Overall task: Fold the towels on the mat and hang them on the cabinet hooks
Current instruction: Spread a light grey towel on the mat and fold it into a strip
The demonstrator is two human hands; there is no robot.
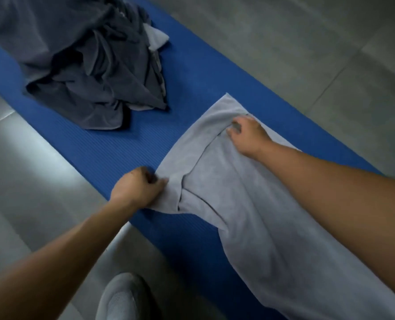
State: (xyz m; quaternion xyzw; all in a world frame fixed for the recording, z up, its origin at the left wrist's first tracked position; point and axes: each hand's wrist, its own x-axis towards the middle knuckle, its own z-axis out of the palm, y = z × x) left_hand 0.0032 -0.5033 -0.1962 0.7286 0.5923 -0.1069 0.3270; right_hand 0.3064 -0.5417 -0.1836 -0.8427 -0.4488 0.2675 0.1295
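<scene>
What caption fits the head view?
Left hand and right hand grip a light grey towel on a blue ribbed mat, dark grey towel pile beyond.

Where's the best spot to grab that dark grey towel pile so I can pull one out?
Probably the pointed corner of the dark grey towel pile nearest the light grey towel, approached from the bare blue mat side: it lies flat and free of the crumpled folds.
</scene>
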